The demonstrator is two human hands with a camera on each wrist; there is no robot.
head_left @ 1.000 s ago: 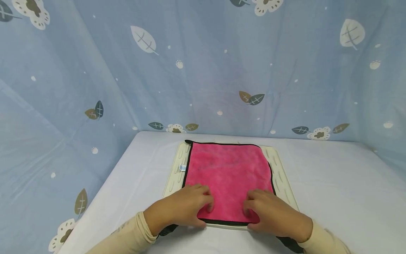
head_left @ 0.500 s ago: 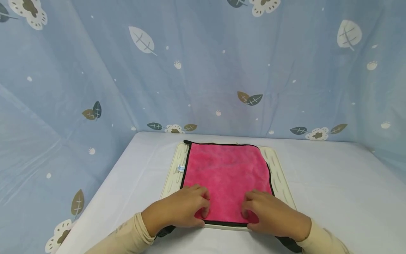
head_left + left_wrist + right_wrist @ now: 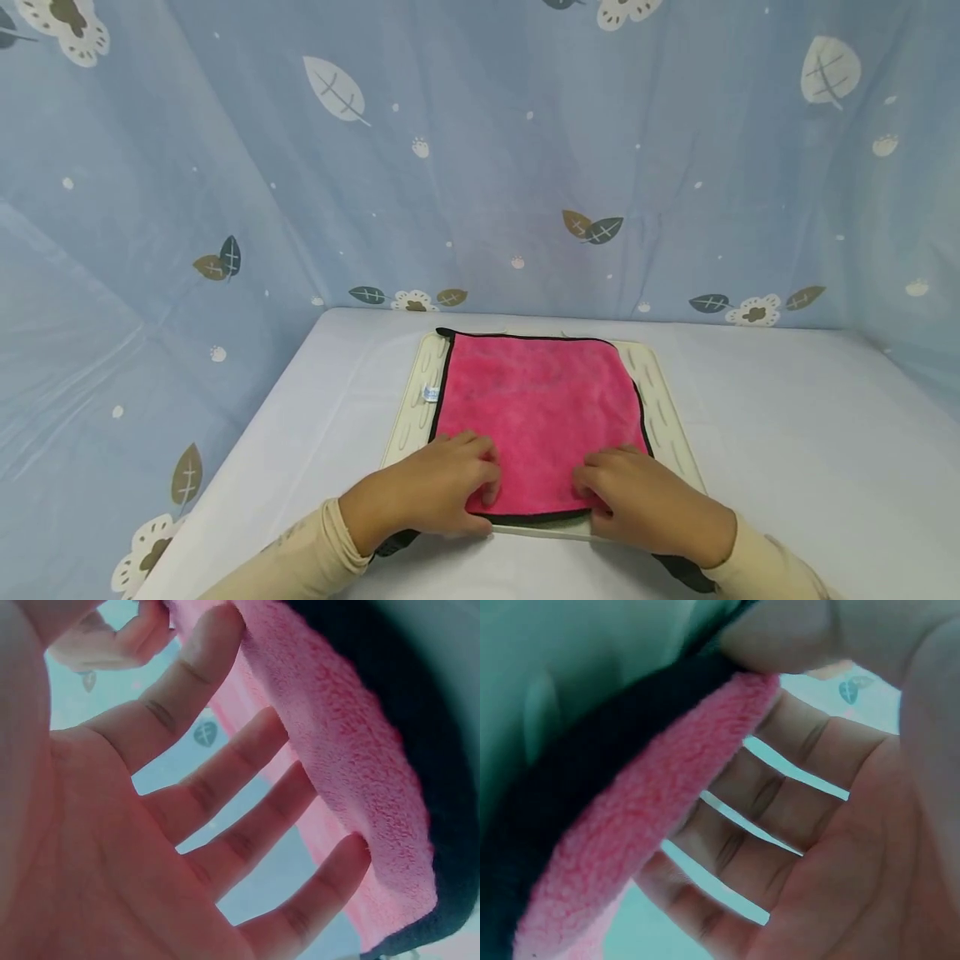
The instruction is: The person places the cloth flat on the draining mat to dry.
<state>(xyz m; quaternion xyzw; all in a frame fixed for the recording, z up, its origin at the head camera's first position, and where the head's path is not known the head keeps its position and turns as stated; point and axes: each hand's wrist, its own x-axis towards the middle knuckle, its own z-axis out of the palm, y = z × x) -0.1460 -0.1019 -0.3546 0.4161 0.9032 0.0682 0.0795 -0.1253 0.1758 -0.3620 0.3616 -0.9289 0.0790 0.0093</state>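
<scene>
A pink towel [image 3: 540,417] with a black border lies over a cream ridged mat [image 3: 660,408], covering most of it. At the towel's near right corner, my right hand [image 3: 645,492] pinches the edge. In the right wrist view its thumb overlaps the black border [image 3: 607,750], with the fingers behind the pink side. My left hand [image 3: 435,487] is at the near left corner. Its loosely bent fingertips touch the pink pile [image 3: 360,750] in the left wrist view, where most of the thumb is out of sight. Between the hands the near edge is slightly raised.
The mat rests on a white-covered table [image 3: 810,433]. A small label [image 3: 431,393] sticks out from the towel's left side. Blue patterned curtains [image 3: 480,167] hang behind the table and along its left and right sides.
The towel's near edge has lifted and shifted slightly away, showing more of the mat below it. My right thumb and fingers have drawn together at the corner; the left hand has barely moved.
</scene>
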